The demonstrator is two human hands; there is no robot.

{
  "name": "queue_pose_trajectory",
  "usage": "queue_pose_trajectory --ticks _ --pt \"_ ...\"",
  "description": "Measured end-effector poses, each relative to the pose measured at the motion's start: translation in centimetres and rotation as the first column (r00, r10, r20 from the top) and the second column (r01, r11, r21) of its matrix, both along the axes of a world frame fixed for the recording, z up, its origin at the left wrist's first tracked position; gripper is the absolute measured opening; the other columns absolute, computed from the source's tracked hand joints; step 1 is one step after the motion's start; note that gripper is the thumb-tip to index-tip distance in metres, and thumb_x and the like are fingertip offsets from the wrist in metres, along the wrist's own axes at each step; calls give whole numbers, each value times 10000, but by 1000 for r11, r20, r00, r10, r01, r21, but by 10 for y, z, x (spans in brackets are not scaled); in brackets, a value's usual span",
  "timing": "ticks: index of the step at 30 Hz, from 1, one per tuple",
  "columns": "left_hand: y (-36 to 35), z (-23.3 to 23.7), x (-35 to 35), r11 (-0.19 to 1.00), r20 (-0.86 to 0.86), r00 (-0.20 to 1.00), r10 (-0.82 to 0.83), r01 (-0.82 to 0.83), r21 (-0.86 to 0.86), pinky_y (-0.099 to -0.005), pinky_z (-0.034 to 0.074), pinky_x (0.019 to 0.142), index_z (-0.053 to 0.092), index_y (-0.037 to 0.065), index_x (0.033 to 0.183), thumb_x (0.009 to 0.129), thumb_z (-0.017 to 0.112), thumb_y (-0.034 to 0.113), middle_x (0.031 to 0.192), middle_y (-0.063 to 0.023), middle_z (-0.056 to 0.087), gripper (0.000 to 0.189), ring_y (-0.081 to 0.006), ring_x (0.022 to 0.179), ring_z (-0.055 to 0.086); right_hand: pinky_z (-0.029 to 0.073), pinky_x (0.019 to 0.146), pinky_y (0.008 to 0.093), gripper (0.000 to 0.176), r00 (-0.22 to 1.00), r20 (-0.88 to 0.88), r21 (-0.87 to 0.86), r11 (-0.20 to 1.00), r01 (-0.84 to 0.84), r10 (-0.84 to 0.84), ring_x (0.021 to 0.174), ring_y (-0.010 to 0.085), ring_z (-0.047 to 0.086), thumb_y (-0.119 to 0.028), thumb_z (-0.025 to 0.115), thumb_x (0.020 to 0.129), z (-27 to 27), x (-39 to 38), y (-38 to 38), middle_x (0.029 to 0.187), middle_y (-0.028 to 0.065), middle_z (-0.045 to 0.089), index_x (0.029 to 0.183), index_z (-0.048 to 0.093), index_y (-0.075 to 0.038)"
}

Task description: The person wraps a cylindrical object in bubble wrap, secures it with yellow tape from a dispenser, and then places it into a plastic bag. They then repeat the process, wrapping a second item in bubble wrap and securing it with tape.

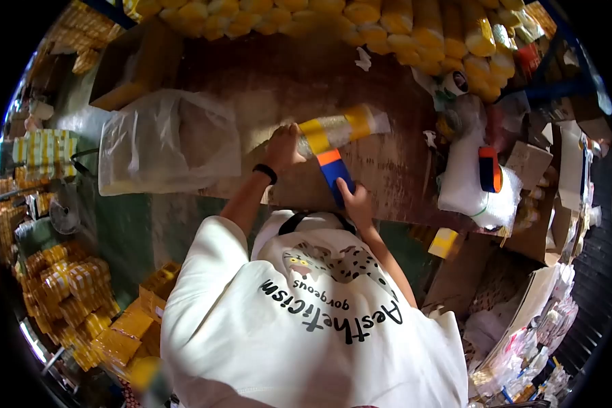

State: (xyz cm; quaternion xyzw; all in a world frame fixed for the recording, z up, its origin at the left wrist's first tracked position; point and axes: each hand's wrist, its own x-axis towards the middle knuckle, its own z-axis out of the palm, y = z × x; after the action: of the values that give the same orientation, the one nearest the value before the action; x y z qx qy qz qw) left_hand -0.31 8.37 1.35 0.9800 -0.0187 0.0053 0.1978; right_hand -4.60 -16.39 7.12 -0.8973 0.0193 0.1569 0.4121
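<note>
A long wrapped package (345, 129) with yellow ends and a clear, bubbly-looking middle lies slantwise over the brown table (279, 88). My left hand (284, 146), with a black band on the wrist, is closed on the package's left end. In my right hand (355, 200) is a flat blue tool with an orange end (332, 175); the thumb lies along its blue side. The orange end meets the lower edge of the package in this view. My fingers hide the tool's lower part.
Left of my hands lies a clear plastic bag (170, 143), with a cardboard box (136, 64) behind it. Yellow-ended rolls (387, 20) are stacked along the back. At right, a blue-and-orange object (489, 170) rests on bubble wrap (462, 183). Yellow parcels (68, 285) pile up at lower left.
</note>
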Motion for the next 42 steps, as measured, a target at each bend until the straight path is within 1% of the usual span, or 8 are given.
queue_pose_trajectory --ticks 7,8,11,15,27,30,38,42 --pt "4 19 2 977 -277 961 -13 -46 -207 -418 505 758 580 -21 1040 529 785 347 823 -199 646 662 -363 837 635 470 589 416 550 989 139 -106 994 -38 53 657 349 637 -480 651 820 -12 29 1 668 237 600 726 595 59" --pt "2 39 5 977 -503 864 -24 -86 -195 -421 470 882 523 -20 1185 556 777 387 1073 -199 617 791 -350 1027 588 471 584 413 546 982 170 -144 988 -55 79 648 340 638 -479 649 822 -9 29 0 662 229 604 724 596 55" --pt "10 9 -6 999 -35 998 46 -46 -5 -461 375 1008 418 -8 1307 573 779 412 1326 -165 461 919 -339 1212 456 493 620 449 571 998 -52 -2 999 -36 36 675 374 638 -519 613 814 11 59 19 703 241 623 744 617 47" --pt "-1 20 -15 997 56 996 64 -66 38 -472 318 1055 263 -20 1398 596 780 388 1359 -192 368 1037 -364 1257 372 506 603 416 566 980 -57 -95 976 -194 189 638 333 645 -526 608 805 5 104 63 664 211 623 745 641 35" --pt "23 16 19 995 -203 974 102 -104 0 -395 454 913 379 -20 1296 549 816 336 1198 -192 503 936 -346 1094 523 487 594 394 522 987 -148 -85 994 -68 54 638 315 640 -433 667 825 10 43 26 684 221 609 802 579 81" --pt "9 29 3 897 -454 890 42 -234 -374 -389 461 905 381 -29 1304 546 816 347 1198 -192 515 951 -345 1074 541 484 581 400 553 989 -131 -131 987 -90 72 620 300 646 -470 672 802 17 47 16 674 224 611 766 604 77" --pt "-11 1 -29 998 162 987 12 -23 62 -450 307 1060 244 -26 1417 630 795 355 1330 -208 393 1033 -350 1251 369 498 624 417 589 957 -266 -133 979 -153 114 670 315 644 -516 638 808 25 66 12 693 216 616 765 594 70" --pt "-9 5 -35 993 147 988 39 -55 106 -447 314 1058 225 -56 1402 605 805 337 1328 -218 395 1062 -354 1239 381 521 642 405 585 963 -87 -135 955 -266 256 689 306 656 -528 604 832 7 82 36 719 200 629 807 597 57"
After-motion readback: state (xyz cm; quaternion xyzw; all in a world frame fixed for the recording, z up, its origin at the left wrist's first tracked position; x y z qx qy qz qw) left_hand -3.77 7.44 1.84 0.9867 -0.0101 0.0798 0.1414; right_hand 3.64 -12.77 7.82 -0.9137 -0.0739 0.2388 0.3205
